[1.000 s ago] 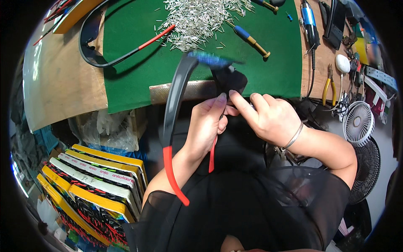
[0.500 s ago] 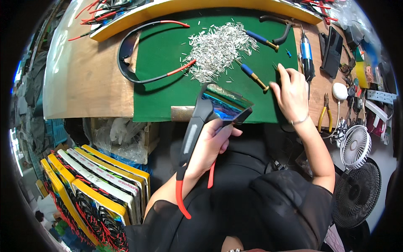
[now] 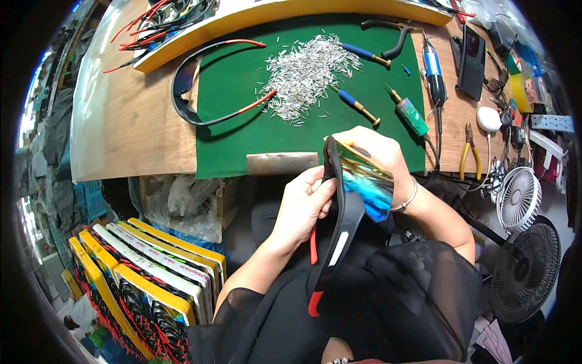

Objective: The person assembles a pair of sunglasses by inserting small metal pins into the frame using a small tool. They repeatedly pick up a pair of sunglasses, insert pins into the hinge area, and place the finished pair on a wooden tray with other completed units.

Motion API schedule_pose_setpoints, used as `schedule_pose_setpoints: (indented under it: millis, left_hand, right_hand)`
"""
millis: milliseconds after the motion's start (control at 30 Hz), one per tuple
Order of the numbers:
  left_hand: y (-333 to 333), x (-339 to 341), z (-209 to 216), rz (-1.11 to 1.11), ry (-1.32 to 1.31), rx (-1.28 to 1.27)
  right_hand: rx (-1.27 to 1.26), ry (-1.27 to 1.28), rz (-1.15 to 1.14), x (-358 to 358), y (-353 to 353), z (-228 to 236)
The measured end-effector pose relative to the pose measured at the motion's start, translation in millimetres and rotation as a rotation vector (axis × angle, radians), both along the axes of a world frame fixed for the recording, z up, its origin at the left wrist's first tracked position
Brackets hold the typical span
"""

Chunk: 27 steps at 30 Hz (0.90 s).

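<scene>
At the lower left, below the tabletop, stand boxes of glasses (image 3: 145, 267) with yellow edges. On the bare wood (image 3: 121, 121) near the left edge of the tabletop nothing has moved; a second pair of black glasses with red tips (image 3: 200, 91) lies across the left edge of the green mat (image 3: 230, 139), as before. A heap of small silver pins (image 3: 306, 73) sits near the mat's far edge, with blue-handled screwdrivers (image 3: 357, 106) just right of it.

The left hand (image 3: 300, 209) is closed on the black frame of the sunglasses (image 3: 348, 200), thumb against its front edge, in front of the near edge of the mat. The right hand (image 3: 370, 155), which half a second ago lay out on the mat beside the screwdrivers, has come back and now wraps around the mirrored lens from behind, fingers curled; whether it carries something small from the mat I cannot tell. So both hands are on the glasses again, as they were a second ago. Yellow-handled pliers (image 3: 467, 148) lie near the right edge, and two fans (image 3: 521, 200) stand lower right.
</scene>
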State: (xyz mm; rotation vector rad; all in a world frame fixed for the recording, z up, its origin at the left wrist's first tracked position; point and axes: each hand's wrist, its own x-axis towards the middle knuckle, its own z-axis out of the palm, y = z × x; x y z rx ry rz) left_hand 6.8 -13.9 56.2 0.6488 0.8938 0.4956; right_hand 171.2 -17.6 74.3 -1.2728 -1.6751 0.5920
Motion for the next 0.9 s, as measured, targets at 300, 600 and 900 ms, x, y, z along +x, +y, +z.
schedule_pose_setpoints:
  millis: [300,600,900]
  left_hand:
    - [36.2,-39.9,5.8,-0.126,0.28,0.484]
    - [78.6,-88.2,15.2,0.222,0.282,0.46]
    - [229.9,-149.6,-13.3,0.172,1.118,1.062]
  right_hand:
    - [-0.981,0.342,0.443,0.0,13.2,-12.6]
    - [-0.678,0.186,0.211,-4.3,2.0,-21.2]
    - [0.022,-0.254,-0.267,4.4,-13.9,-53.3]
